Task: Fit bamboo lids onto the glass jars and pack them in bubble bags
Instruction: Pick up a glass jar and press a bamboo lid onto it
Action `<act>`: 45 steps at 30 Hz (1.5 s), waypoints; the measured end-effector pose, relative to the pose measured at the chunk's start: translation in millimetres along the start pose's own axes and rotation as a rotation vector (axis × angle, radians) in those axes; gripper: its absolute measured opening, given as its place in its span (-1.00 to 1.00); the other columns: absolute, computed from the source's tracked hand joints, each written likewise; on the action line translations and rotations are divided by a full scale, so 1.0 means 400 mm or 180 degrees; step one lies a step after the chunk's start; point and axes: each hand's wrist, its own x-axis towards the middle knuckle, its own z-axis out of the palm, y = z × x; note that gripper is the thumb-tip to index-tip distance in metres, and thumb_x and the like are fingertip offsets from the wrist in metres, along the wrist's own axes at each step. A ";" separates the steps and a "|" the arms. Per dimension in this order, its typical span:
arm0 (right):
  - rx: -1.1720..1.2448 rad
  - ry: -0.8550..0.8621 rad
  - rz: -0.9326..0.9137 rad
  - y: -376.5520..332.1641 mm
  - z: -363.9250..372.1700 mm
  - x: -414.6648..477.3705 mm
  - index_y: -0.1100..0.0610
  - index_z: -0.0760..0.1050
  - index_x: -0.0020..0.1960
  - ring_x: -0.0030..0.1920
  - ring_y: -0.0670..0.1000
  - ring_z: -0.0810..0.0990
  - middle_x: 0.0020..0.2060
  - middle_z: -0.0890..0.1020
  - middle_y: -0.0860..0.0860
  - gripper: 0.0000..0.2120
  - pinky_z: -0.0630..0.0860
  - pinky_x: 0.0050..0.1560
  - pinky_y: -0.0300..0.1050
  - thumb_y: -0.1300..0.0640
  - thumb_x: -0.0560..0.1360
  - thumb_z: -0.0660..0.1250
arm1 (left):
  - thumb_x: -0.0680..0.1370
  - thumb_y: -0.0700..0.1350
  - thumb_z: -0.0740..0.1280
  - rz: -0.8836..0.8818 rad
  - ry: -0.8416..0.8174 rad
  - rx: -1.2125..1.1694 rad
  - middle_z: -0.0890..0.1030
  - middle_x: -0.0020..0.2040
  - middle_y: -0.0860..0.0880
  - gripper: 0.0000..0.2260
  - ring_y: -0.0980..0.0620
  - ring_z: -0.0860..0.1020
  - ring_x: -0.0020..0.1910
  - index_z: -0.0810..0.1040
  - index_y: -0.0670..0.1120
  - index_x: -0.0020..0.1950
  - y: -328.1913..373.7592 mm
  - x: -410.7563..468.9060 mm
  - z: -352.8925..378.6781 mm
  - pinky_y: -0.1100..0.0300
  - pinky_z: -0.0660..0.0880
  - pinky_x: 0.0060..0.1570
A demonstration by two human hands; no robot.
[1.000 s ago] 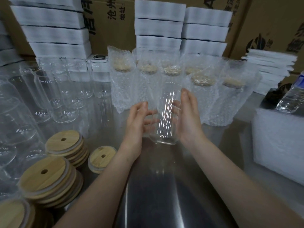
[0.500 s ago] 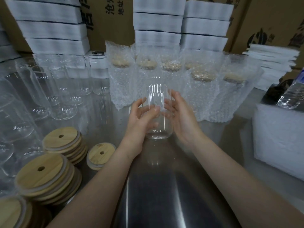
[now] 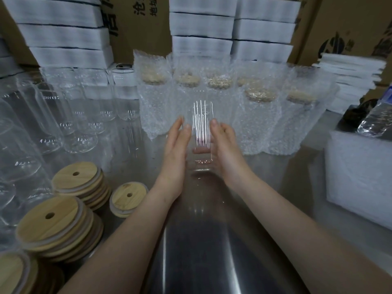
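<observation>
Head view, looking down along two bare forearms onto a steel table (image 3: 212, 240). Holds one clear glass jar (image 3: 201, 132) upright between both palms near the middle of the table, just in front of the packed row. Cannot tell whether the base touches the steel. Left hand (image 3: 177, 149) flat against the jar's left side, fingers straight and together, tips pointing up and away. Right hand (image 3: 226, 149) mirrored on the jar's right side, fingers likewise straight, thumb laid up along the glass. Jar wall streaked with bright vertical reflections, upper part blurred, mouth hard to make out. Behind it, a row of bubble bags (image 3: 261, 124) standing upright side by side, each with a jar inside and a pale lid showing through the wrap near the top. To the left of that row, a crowd of empty jars (image 3: 89, 115) standing close together as far as the picture's left edge. At lower left, bamboo lids (image 3: 51, 221) in several stacks, each top lid with a small round hole; a shorter stack (image 3: 129, 196) just beside the left forearm. Along the back, white foam slabs (image 3: 201, 26) piled in columns against cardboard boxes (image 3: 339, 22) printed with dark characters. On the right, a white foam block (image 3: 360, 177) on the table, a water bottle (image 3: 375, 122) lying on top of it, and a pile of white sheets (image 3: 350, 81) further back.
</observation>
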 end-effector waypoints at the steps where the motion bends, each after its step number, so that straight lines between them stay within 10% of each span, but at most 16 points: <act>1: -0.0257 0.0064 -0.0184 0.002 0.001 0.000 -0.02 0.31 0.28 -0.11 0.02 0.67 -0.01 0.63 0.04 -0.53 0.61 -0.09 0.04 -0.24 0.51 0.31 | 0.45 0.28 0.26 -0.0002 -0.0056 0.0096 0.46 0.38 0.07 -0.31 0.20 0.47 0.32 0.24 0.06 0.54 0.002 -0.003 0.002 0.11 0.39 0.36; 9: -0.0497 -0.0003 -0.0276 0.008 0.019 -0.004 -0.10 0.37 0.31 0.06 0.21 0.64 0.08 0.60 0.14 -0.57 0.58 0.11 0.13 -0.29 0.57 0.08 | 0.43 -0.12 0.47 0.0065 0.0092 0.0089 0.47 0.01 -0.04 -0.35 0.33 0.60 -0.25 0.24 -0.03 0.44 0.013 -0.011 0.004 0.46 0.48 -0.28; 21: 0.0007 -0.0318 0.0073 -0.007 -0.003 -0.001 -0.23 0.45 0.24 -0.46 -0.13 0.46 -0.35 0.62 -0.05 -0.48 0.36 -0.41 -0.22 -0.43 0.52 -0.09 | 0.48 0.09 0.36 0.0077 -0.0097 -0.0044 0.71 0.00 0.00 -0.53 0.19 0.66 0.00 0.39 -0.12 0.29 0.006 -0.014 -0.005 0.42 0.50 -0.13; 25: 0.0278 -0.0253 0.0133 -0.012 -0.003 -0.003 -0.16 0.45 0.30 -0.32 0.02 0.55 -0.27 0.58 0.10 -0.45 0.53 -0.23 -0.06 -0.42 0.53 -0.04 | 0.50 0.14 0.27 0.0031 -0.0264 -0.0022 0.72 0.00 0.06 -0.63 0.14 0.67 0.04 0.32 0.10 0.26 0.003 -0.010 0.001 0.16 0.55 0.07; 29: 0.0360 -0.0042 0.0135 -0.014 0.006 -0.007 -0.14 0.44 0.28 -0.09 0.22 0.65 -0.10 0.55 0.18 -0.54 0.60 0.06 0.32 -0.37 0.56 0.05 | 0.63 0.00 0.25 0.0218 -0.0152 -0.0002 0.69 -0.02 0.16 -0.71 0.23 0.65 -0.02 0.33 0.09 0.34 0.005 -0.011 0.008 0.35 0.55 -0.15; 32: -0.0431 0.0273 -0.0506 -0.014 0.010 -0.011 -0.12 0.34 0.29 -0.17 0.05 0.69 -0.01 0.57 0.06 -0.57 0.65 -0.15 0.04 -0.34 0.56 0.07 | 0.48 0.16 0.39 0.0248 -0.0029 0.0221 0.54 0.21 0.08 -0.53 0.08 0.53 0.23 0.40 0.08 0.34 0.008 -0.011 0.011 0.35 0.49 0.02; 36: -0.0855 0.0230 -0.0809 0.007 0.025 -0.021 -0.26 0.22 0.30 0.05 -0.30 0.59 0.13 0.53 -0.21 -0.53 0.55 0.09 -0.17 -0.39 0.45 0.05 | 0.19 0.29 0.41 0.0061 0.0033 0.0483 0.45 0.28 -0.11 -0.25 -0.03 0.49 0.26 0.36 0.04 0.31 0.010 -0.015 0.017 0.11 0.47 0.08; 39: -0.0888 0.0184 -0.0795 0.016 0.033 -0.016 -0.19 0.22 0.39 0.07 -0.09 0.62 0.19 0.55 -0.08 -0.54 0.57 -0.02 -0.13 -0.31 0.56 -0.02 | 0.31 0.06 0.52 -0.0084 0.0171 0.0230 0.52 0.28 -0.16 -0.31 -0.06 0.54 0.25 0.39 -0.10 0.37 0.018 -0.008 0.006 0.05 0.52 0.16; 45: -0.0241 0.0188 -0.0192 -0.014 0.012 -0.008 -0.15 0.51 0.21 -0.42 -0.13 0.40 -0.32 0.48 -0.03 -0.58 0.37 -0.38 -0.23 -0.21 0.66 -0.09 | 0.40 0.08 0.44 0.0069 0.0071 -0.0001 0.63 0.01 -0.15 -0.46 0.16 0.62 -0.07 0.39 -0.09 0.30 0.027 -0.018 0.004 0.29 0.56 -0.03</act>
